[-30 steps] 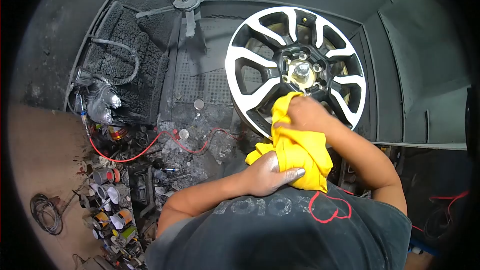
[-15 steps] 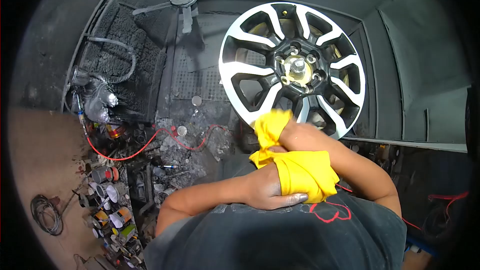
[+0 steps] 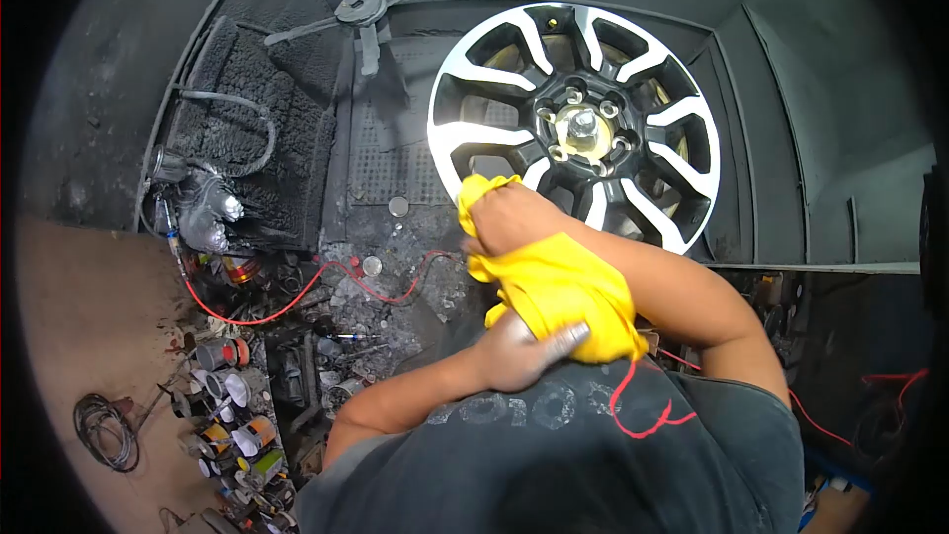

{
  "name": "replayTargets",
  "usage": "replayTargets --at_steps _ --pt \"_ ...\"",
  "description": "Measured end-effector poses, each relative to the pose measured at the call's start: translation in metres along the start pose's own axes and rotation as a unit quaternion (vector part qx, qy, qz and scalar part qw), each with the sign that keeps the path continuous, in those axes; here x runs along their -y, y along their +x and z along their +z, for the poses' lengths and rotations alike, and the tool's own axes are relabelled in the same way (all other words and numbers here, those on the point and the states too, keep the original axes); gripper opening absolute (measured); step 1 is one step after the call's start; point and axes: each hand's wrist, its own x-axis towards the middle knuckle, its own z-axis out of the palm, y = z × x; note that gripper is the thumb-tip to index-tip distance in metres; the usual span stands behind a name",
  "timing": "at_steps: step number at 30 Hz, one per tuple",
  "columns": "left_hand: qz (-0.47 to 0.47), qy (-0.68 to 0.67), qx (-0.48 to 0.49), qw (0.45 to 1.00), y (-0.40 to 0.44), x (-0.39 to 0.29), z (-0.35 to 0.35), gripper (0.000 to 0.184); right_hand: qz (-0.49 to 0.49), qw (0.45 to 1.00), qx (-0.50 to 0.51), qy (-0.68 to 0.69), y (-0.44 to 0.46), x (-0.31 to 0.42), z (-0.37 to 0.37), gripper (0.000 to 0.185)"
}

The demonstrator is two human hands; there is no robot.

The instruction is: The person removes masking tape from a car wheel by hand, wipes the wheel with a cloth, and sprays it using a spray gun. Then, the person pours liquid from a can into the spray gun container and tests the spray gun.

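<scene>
A yellow cloth is bunched between my two hands in front of my chest. My left hand is closed on its lower bundle, thumb laid over the folds. Higher up and farther forward, my right hand grips the other end, its fingers mostly hidden by cloth. That end overlaps the lower left edge of an alloy wheel with black and bright silver spokes; whether it touches the rim I cannot tell. The wheel's centre has a metal nut or shaft end over a yellowish hub.
Left of the wheel stands a grey, paint-crusted four-armed stand. A spray gun wrapped in foil hangs at left with a red hose. Several paint cans crowd the lower left. Grey booth walls enclose the wheel.
My right hand has moved left and up along the wheel's lower edge with the cloth. My left hand and the bundle have shifted slightly left and up.
</scene>
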Motion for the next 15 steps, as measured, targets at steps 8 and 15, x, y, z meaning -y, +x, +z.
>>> replayTargets --at_steps 8,15 --pt "-0.070 -0.042 0.080 0.993 0.011 -0.007 0.003 0.031 -0.009 0.985 -0.085 -0.148 -0.057 -0.050 -0.020 0.043" --pt "-0.033 -0.022 0.043 0.998 0.009 -0.011 -0.003 0.029 0.041 0.990 0.011 -0.132 -0.031 -0.010 -0.008 0.057"
